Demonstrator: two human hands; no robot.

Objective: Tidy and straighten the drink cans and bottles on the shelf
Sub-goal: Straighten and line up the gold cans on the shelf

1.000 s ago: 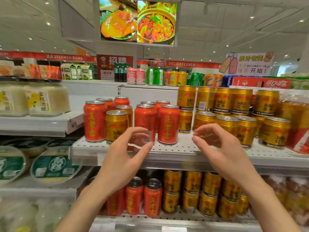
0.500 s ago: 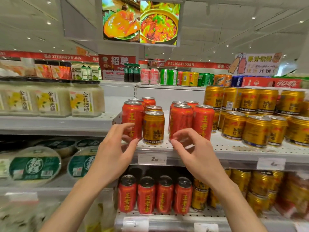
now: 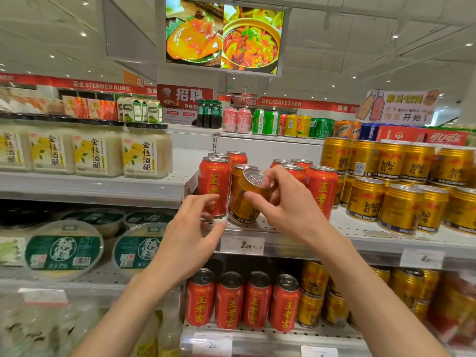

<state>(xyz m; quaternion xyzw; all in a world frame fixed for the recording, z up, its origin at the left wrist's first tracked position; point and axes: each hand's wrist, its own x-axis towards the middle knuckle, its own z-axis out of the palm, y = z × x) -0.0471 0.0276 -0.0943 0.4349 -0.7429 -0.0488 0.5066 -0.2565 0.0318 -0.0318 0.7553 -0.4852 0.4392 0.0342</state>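
White ceiling with recessed lights, hanging food screen, red banners

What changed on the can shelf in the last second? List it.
The right hand took hold of the gold can among the red cans and tipped it toward the camera. The left hand moved up near the shelf edge, empty. Other cans stayed put.

Both arms are bare all the way down to the bottom edge, no sleeves showing anywhere. The left hand and right hand have nothing on them either: no gloves, rings, watch or bands. Nails look short and plain.
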